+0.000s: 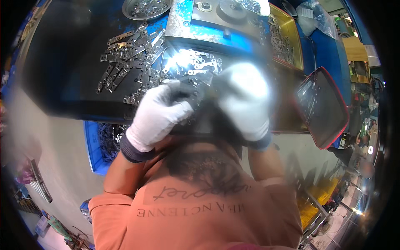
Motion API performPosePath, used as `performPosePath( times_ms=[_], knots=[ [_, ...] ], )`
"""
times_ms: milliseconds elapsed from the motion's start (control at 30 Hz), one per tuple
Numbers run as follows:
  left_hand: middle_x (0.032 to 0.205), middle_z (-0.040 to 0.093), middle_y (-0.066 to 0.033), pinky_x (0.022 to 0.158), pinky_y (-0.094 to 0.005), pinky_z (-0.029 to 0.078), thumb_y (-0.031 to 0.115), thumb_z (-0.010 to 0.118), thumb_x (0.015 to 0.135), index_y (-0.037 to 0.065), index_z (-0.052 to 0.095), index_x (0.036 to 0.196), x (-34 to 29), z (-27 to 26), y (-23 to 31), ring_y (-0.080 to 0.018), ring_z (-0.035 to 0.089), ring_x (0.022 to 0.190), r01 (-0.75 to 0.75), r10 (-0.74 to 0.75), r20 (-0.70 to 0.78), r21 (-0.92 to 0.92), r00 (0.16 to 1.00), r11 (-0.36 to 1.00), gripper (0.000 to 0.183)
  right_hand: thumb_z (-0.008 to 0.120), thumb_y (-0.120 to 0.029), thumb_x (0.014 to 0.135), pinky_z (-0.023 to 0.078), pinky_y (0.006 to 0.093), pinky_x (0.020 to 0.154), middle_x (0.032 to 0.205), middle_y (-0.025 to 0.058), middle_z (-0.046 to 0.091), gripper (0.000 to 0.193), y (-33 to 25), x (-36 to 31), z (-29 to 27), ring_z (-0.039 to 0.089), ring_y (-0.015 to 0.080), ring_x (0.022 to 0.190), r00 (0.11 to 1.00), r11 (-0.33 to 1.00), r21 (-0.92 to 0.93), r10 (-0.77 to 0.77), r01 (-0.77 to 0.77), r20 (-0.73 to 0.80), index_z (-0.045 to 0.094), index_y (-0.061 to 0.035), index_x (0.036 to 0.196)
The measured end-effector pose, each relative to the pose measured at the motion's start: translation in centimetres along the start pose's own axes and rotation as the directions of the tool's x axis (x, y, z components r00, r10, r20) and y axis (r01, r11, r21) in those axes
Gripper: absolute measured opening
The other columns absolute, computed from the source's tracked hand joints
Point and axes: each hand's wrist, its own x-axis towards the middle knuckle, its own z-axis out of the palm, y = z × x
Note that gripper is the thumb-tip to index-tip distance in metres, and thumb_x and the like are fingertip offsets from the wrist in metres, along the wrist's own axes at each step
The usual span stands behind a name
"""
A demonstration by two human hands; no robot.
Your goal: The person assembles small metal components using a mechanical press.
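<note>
My left hand (160, 110), in a white glove with dark grey fingertips, is closed at the near edge of the dark table, its fingers curled inward. Whatever it grips is too small to make out. My right hand (246, 98), also white-gloved, is beside it to the right; glare and blur hide its fingers. Just beyond both hands, small shiny metal parts (200, 66) lie scattered in a shallow tray under bright light. To the left of that tray spreads a loose pile of flat, elongated metal pieces with holes (129, 58).
A blue-and-grey metal machine (212, 27) stands at the far side. Near it is a round metal bowl (146, 16) of small parts. On the right are a gold-coloured tray (296, 46) with parts and a tilted red-rimmed tray (329, 112). A blue crate (92, 154) stands below left.
</note>
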Motion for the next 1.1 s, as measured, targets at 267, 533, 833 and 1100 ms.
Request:
performPosePath(
  times_ms=[267,533,833,1100],
  knots=[
    [0.078,0.059,-0.0019,0.057,-0.019,0.044,0.001,0.061,0.079,-0.002,0.056,0.103,1.8,-2.2,-0.7,-0.0053,0.051,0.062,-0.105,0.1,-0.116,-0.04,0.988,0.994,0.025,0.06,-0.014,0.072,0.047,0.0377,0.059,0.077,0.0084,0.063,0.034,1.1,3.6,2.3,0.061,0.0258,0.068,0.935,0.942,-0.222,-0.179,0.253,0.307,0.059,-0.0093,0.105],
    [0.081,0.061,-0.0035,0.056,-0.0193,0.044,0.0,0.061,0.08,-0.003,0.057,0.101,2.9,-2.2,-0.7,-0.0058,0.053,0.064,-0.142,0.131,-0.137,-0.073,0.982,0.987,0.022,0.061,-0.017,0.08,0.047,0.0264,0.059,0.072,0.0066,0.063,0.017,0.6,3.8,-0.5,0.06,0.0151,0.063,0.824,0.8,0.329,0.327,-0.502,0.463,0.055,-0.0035,0.089],
    [0.078,0.061,-0.0002,0.054,-0.0173,0.039,0.009,0.066,0.082,-0.002,0.06,0.102,4.2,-0.3,-1.4,-0.0027,0.048,0.06,-0.3,0.308,-0.03,0.155,0.951,0.941,0.024,0.067,-0.006,0.073,0.047,0.0255,0.059,0.078,0.0087,0.064,0.024,-1.8,1.5,-0.3,0.061,0.0152,0.064,0.941,0.938,0.118,0.312,-0.327,0.13,0.061,-0.0066,0.096],
    [0.081,0.062,-0.0026,0.057,-0.0189,0.042,0.007,0.063,0.081,-0.003,0.058,0.103,3.3,1.1,-0.5,-0.0054,0.052,0.063,-0.255,0.253,0.03,0.105,0.967,0.961,0.025,0.066,-0.006,0.056,0.048,0.0345,0.06,0.081,0.0063,0.063,0.03,0.7,-0.4,-0.5,0.059,0.0249,0.07,0.979,0.971,-0.132,-0.202,0.2,-0.009,0.066,-0.0095,0.085]
  ],
)
